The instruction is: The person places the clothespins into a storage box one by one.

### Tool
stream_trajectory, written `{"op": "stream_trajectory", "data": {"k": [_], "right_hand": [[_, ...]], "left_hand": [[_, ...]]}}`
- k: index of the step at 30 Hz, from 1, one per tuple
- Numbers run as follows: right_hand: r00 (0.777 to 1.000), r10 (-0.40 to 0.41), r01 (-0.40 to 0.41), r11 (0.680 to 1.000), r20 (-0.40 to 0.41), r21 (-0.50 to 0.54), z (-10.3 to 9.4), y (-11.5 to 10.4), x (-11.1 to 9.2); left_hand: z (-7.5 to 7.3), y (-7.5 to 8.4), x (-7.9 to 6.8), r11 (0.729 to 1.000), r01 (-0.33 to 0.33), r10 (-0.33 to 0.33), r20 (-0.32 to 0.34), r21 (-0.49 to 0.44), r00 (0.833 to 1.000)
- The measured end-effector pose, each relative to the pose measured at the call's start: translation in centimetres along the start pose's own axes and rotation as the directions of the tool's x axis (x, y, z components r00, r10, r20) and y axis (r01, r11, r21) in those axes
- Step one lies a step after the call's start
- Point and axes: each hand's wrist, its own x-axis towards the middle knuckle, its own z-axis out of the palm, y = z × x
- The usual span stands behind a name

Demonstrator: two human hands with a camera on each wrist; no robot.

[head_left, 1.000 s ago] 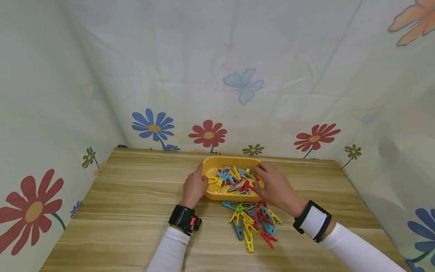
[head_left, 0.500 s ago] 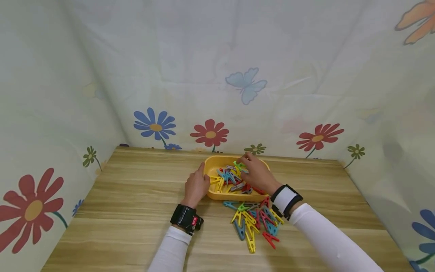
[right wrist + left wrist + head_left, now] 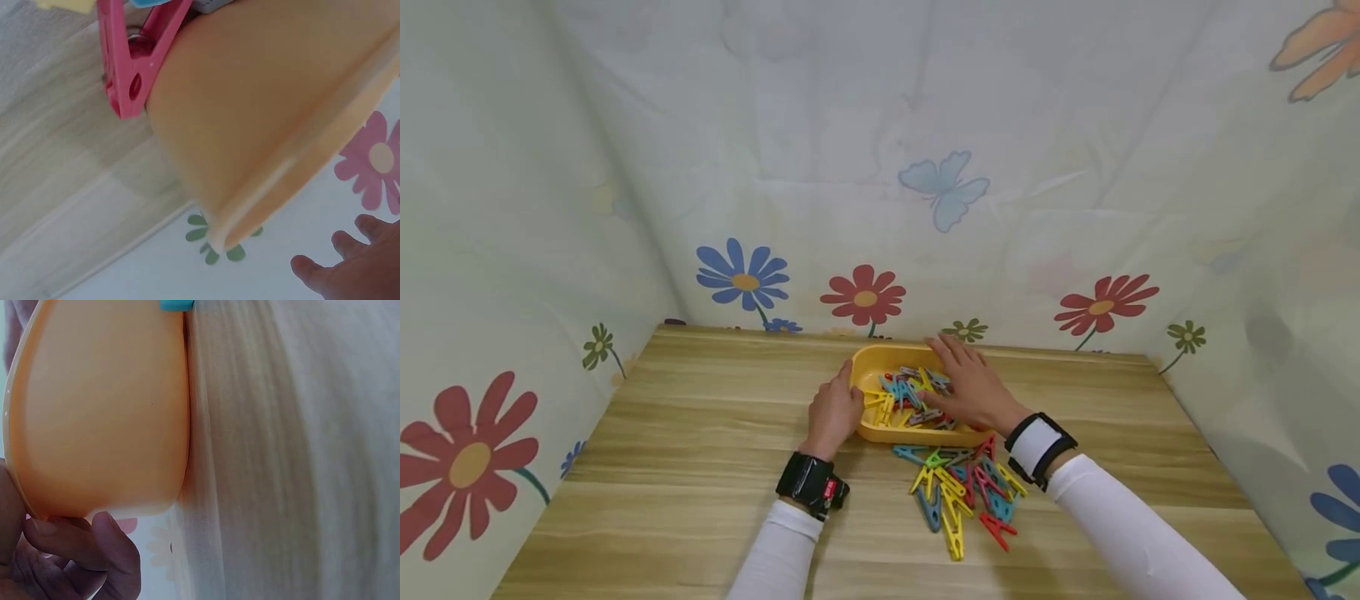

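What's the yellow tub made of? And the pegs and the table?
The yellow tub looks like smooth plastic, with a soft sheen and rounded rim. The pegs seem to be plastic too: bright, even colors, and the pink peg shows a metal-looking spring. The table has smooth-looking, streaky wood grain, maybe real, maybe printed.

A desk (image 3: pixel 715 433) with a streaky wood-grain top reaches back to a pale cloth (image 3: pixel 820 100) that hangs along the left, far and right sides, creased in places. On its far side are a blue flower (image 3: pixel 745 282) at left, a red flower (image 3: pixel 863 297) near the middle, and another red flower (image 3: pixel 1102 307) farther right; a light blue butterfly (image 3: pixel 944 191) sits above them. The left side bears a large red flower (image 3: pixel 470 465), the right a blue flower (image 3: pixel 1341 508) cut off by the view's edge.
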Motion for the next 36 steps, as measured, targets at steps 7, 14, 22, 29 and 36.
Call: {"op": "stream_trajectory", "data": {"k": [7,14,22,29,36], "right_hand": [[0.996,-0.05,0.048,0.998,-0.075,-0.035,-2.2,-0.8,-1.8],[0.992,-0.084,0.077,0.993,-0.089,-0.084,-4.0,-2.3,-5.1],[0.993,-0.106,0.111,0.988,0.05,-0.104,-4.3,-4.6,-9.2],[0.977,-0.126,0.137,0.989,0.172,-0.055,-3.6,-6.7,-12.1],[0.942,-0.149,0.158,0.987,0.301,-0.005,-1.4,-7.5,-14.5]], "left_hand": [[0.0,-0.1,0.0,1.0,-0.001,0.001,-0.006,0.001,1.0],[-0.1,0.0,0.1,1.0,0.003,-0.003,-0.002,0.002,1.0],[-0.1,0.1,0.0,1.0,0.019,-0.019,0.008,0.005,1.0],[-0.1,0.2,0.0,1.0,0.005,-0.005,-0.013,0.011,1.0],[0.0,0.2,-0.1,1.0,0.021,-0.021,0.003,0.001,1.0]]}}
